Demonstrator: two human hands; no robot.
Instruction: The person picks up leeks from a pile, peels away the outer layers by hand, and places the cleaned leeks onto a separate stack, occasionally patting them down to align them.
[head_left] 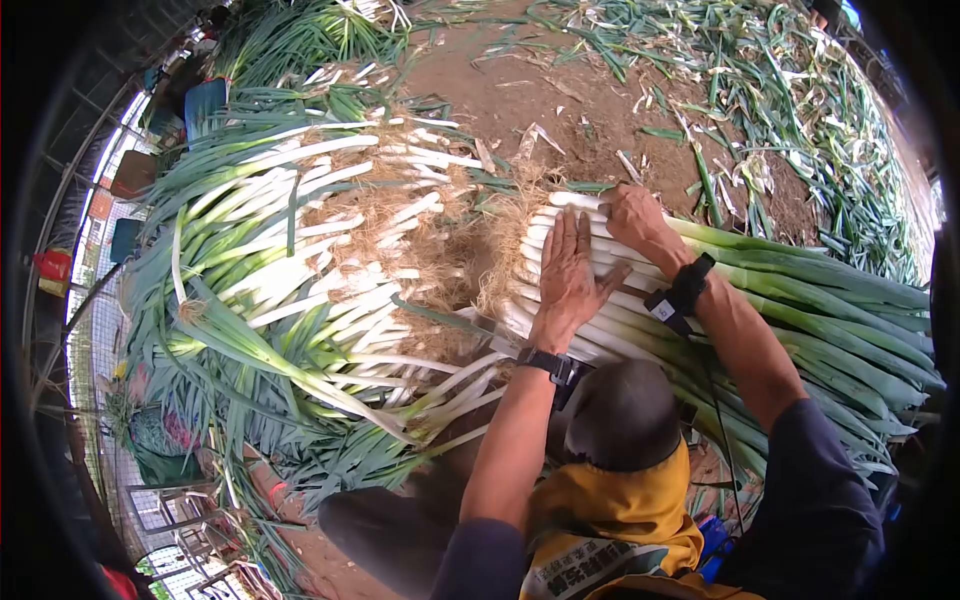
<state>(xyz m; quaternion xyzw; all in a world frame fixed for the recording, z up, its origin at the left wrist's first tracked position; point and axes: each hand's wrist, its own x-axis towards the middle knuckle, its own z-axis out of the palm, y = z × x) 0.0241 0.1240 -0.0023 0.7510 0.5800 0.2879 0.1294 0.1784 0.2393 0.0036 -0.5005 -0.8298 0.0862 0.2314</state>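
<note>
A bundle of long green onions (760, 290) lies across the ground in front of me, white stalks and roots pointing left, green leaves running right. My left hand (568, 275) rests flat and open on the white stalks near the root end. My right hand (635, 218) is curled over the far upper edge of the same bundle, fingers gripping the stalks. Both wrists wear black bands.
A big heap of green onions (290, 270) with tangled roots lies to the left, roots facing my bundle. Bare brown soil (520, 90) stretches beyond, strewn with trimmed leaves (790, 90). Crates and a wire fence (100, 330) stand at the far left.
</note>
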